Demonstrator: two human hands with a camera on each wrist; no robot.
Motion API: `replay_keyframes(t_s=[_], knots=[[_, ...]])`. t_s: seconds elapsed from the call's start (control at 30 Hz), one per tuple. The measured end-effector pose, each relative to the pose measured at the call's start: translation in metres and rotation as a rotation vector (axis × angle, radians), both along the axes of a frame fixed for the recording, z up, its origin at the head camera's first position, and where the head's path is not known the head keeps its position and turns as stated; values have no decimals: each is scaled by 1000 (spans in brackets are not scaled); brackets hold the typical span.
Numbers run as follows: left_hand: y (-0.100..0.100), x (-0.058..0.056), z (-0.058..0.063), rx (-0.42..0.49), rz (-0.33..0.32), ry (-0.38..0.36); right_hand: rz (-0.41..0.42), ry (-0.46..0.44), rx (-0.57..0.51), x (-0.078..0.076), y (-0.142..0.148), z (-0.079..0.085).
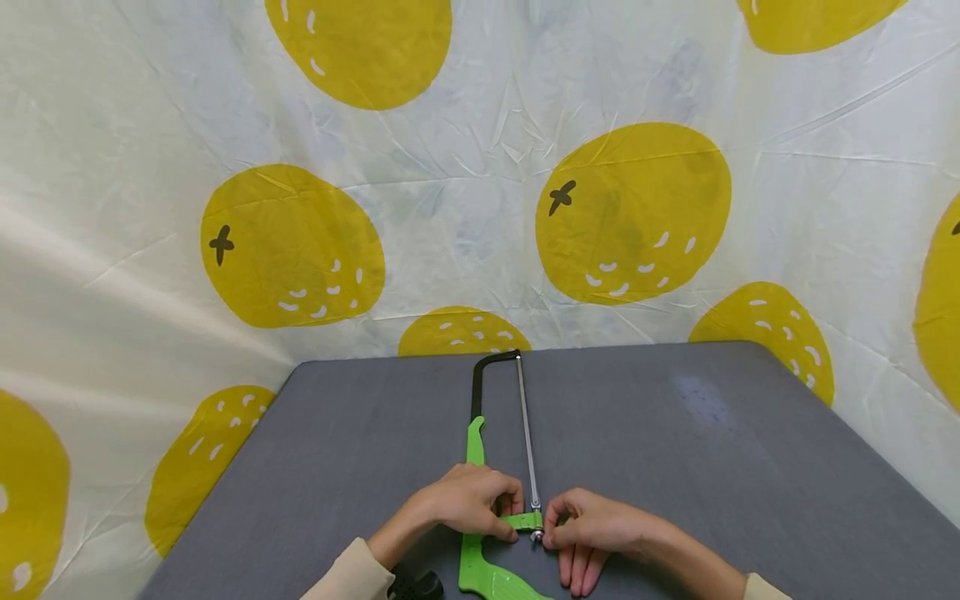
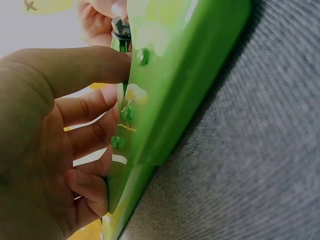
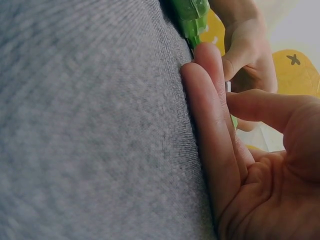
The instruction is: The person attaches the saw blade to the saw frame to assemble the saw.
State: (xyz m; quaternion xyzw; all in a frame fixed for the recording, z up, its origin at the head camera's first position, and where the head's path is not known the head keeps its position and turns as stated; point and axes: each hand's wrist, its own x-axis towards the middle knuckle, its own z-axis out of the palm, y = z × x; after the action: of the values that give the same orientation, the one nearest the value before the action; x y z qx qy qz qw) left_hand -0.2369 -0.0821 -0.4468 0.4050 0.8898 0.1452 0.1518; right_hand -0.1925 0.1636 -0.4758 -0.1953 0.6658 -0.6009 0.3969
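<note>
A saw lay lengthwise on the grey table, about midway between the left and right edges. Its black frame ended close to the far edge, and its green handle pointed toward the person. The blade ran along the frame's right side down to a short green arm, with a wing nut at its end.

The left hand held the saw at the green part, thumb on one face and fingers on the other. The right hand was just beside the wing nut, its thumb and forefinger bent close together, other fingers stretched low by the table; whether it pinched the nut, I could not tell.

A pale patch marked the table toward the far right corner. Beyond the far edge hung a white cloth printed with yellow fruits.
</note>
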Motion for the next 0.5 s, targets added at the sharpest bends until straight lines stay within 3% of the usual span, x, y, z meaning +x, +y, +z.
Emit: replay_keyframes(t_s=[0.5], knots=[[0, 0, 0, -15, 12, -19, 3, 12, -4, 0, -1, 0]])
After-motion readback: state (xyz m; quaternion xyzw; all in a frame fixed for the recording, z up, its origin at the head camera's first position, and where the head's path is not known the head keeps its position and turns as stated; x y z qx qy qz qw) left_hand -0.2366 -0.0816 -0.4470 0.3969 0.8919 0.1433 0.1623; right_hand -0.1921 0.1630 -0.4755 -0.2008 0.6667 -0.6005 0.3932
